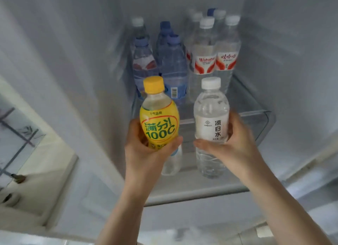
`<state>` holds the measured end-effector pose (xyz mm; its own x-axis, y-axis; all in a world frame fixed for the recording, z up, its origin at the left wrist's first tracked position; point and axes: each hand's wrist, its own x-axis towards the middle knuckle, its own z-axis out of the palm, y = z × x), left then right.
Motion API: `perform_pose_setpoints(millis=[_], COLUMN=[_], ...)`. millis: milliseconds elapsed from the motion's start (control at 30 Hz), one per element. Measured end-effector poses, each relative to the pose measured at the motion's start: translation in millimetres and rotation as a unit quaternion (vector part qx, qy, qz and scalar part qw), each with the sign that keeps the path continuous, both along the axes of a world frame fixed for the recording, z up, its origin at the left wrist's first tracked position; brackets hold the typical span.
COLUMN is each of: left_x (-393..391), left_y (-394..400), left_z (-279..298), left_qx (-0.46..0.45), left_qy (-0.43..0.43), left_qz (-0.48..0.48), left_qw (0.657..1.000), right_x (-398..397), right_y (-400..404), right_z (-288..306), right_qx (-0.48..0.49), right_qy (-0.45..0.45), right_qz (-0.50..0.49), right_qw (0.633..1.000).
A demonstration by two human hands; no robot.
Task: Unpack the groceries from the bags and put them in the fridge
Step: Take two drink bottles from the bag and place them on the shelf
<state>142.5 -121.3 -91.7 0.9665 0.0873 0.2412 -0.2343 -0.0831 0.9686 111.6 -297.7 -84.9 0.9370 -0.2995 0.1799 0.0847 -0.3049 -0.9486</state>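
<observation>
Yellow drink: yellow-labelled bottle [158,115] with a yellow cap, held upright in front of the open fridge [274,65], just short of the shelf.
Left hand [146,149]: fingers and thumb curled round the lower half of the yellow-labelled bottle, thumb across the front of the label.
Water: white-capped water bottle [211,120] with a white label, upright, level with the yellow one and just beside it, not touching.
Right hand [230,144]: wrapped round the water bottle's middle, thumb in front below the label, fingers behind.
Shelf: clear shelf tray [263,120] directly behind both bottles.
Already stocked: blue-capped bottles [172,62] at the tray's back left; taller white-capped bottles with red-and-white labels [214,58] at back right, all standing close together.
Surroundings: tiled floor [36,153] at lower left, blurred.
</observation>
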Motion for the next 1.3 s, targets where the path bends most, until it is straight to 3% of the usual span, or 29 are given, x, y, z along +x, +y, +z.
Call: perform_pose_setpoints(millis=[233, 667, 833, 933, 1300], left_x=[66, 122, 126, 125, 106], left_y=[-31, -53, -53, -53, -49], left_z=[23, 4, 1, -3, -31], left_qx=[-0.055, -0.055, -0.039, 0.016, 0.012], left_qy=[-0.075, -0.112, -0.107, -0.115, -0.085], left_qz=[0.022, 0.107, 0.094, 0.115, 0.112], left_qw=[0.995, 0.986, 0.989, 0.987, 0.99], right_x=[65, 133, 137, 140, 129], right_y=[-11, -12, -11, -16, -23], right_z=[27, 10, 1, 0, -33], right_qx=[0.036, 0.044, -0.056, -0.097, -0.106], right_qy=[-0.097, -0.179, -0.176, -0.147, -0.106], right_qz=[-0.026, -0.001, -0.027, -0.042, -0.024], right_qw=[0.994, 0.983, 0.982, 0.983, 0.988])
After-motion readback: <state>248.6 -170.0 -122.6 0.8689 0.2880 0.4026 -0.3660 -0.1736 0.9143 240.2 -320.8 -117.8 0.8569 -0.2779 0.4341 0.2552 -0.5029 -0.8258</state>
